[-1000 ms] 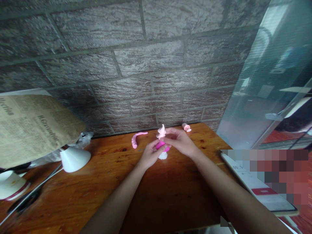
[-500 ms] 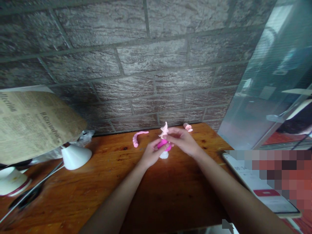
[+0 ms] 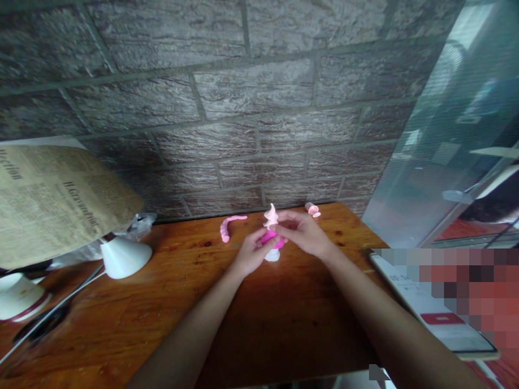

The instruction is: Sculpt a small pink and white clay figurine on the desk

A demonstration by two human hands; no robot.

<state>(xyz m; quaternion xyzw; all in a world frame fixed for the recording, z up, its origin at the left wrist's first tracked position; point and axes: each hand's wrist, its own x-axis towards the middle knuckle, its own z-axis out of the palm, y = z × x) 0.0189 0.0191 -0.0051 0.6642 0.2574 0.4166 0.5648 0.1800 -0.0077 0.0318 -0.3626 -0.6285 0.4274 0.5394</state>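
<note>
A small pink figure has a bright pink middle (image 3: pixel 272 239), a white base (image 3: pixel 272 255) and a pale pink pointed, swirled top (image 3: pixel 271 216). My left hand (image 3: pixel 252 253) closes on the bright pink middle from the left, thumb across its front. From the right, my right hand (image 3: pixel 303 232) is closed with its fingertips at the pale top, where it meets the pink part. The fingers hide part of that joint. The figure is upright; I cannot tell whether its base touches the wooden table (image 3: pixel 194 308).
A curved pink piece (image 3: pixel 227 229) lies behind my left hand, and a small pink cup-like piece (image 3: pixel 312 209) behind my right. At left are a lamp's white base (image 3: pixel 126 258), its newsprint shade (image 3: pixel 60 200) and a white cup (image 3: pixel 20 297). A tablet (image 3: pixel 430 308) lies at right; a stone wall (image 3: pixel 251 135) stands behind.
The pale top has shifted slightly left and stands straighter. My right fingertips have moved a little with it. Both hands keep their hold, and the view has shifted slightly.
</note>
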